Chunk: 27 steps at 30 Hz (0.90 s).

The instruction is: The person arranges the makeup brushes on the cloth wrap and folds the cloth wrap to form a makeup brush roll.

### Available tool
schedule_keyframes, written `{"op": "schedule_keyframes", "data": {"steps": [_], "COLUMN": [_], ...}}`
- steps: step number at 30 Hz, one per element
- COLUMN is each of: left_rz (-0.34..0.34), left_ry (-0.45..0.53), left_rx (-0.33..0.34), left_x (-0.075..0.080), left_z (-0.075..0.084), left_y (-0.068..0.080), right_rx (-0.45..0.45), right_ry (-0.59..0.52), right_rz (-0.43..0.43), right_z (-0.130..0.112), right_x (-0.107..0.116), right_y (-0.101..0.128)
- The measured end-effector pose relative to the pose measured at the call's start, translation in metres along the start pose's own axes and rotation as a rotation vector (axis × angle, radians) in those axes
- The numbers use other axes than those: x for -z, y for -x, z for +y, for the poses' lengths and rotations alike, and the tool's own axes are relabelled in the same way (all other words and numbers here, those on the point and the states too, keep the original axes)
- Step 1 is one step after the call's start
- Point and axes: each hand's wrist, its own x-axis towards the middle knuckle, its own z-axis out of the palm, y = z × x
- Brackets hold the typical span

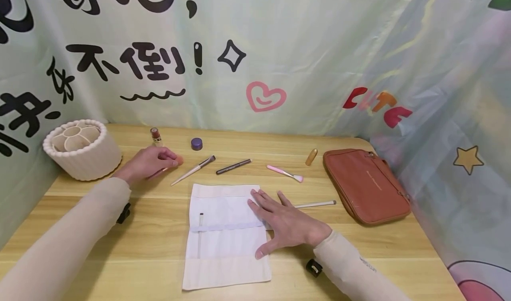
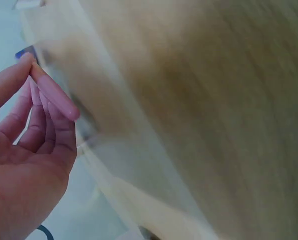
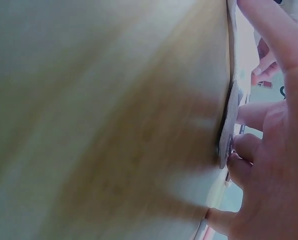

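My left hand (image 1: 153,163) pinches a slim makeup brush with a pink handle (image 2: 56,95) between thumb and fingers, above the left of the table. The fingers partly hide the brush, and a coral tip shows beyond them. My right hand (image 1: 291,223), fingers spread, rests on the right side of a white cloth brush roll (image 1: 227,272) lying unfolded. A thin brush (image 1: 201,221) stands in the roll's pocket, its lower part seen through the fabric. Near the left hand lies a pale-handled brush (image 1: 193,170). Another pale brush (image 1: 317,204) sticks out past the right hand.
Behind the roll lie a dark slim stick (image 1: 233,166) and a pink brush (image 1: 284,173). An open lipstick (image 1: 155,135), a purple cap (image 1: 196,144) and a gold cap (image 1: 311,157) stand farther back. A white ribbed holder (image 1: 85,159) is left, a brown pouch (image 1: 367,185) right.
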Motion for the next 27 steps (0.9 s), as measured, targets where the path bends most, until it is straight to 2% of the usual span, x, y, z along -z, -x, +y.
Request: {"op": "schedule_keyframes", "data": {"steps": [4, 9, 15, 19, 27], "left_rz": [-0.036, -0.092, -0.19, -0.218, -0.247], "left_ry": [0.087, 0.172, 0.347, 0.383, 0.481], "left_rx": [-0.057, -0.173, -0.226, -0.267, -0.278], "left_x": [0.004, 0.002, -0.016, -0.031, -0.06], "left_z": [0.008, 0.025, 0.048, 0.06, 0.074], "left_y": [0.006, 0.017, 0.028, 0.03, 0.03], "right_rx": [-0.006, -0.006, 0.001, -0.002, -0.004], "right_ry": [-0.001, 0.014, 0.012, 0.012, 0.01], "right_rz": [-0.01, -0.012, -0.011, -0.013, -0.014], "right_z": [-0.001, -0.001, -0.001, -0.001, 0.0], "right_x": [-0.001, 0.0, 0.002, 0.002, 0.002], "right_y": [0.0, 0.0, -0.001, -0.002, -0.003]}}
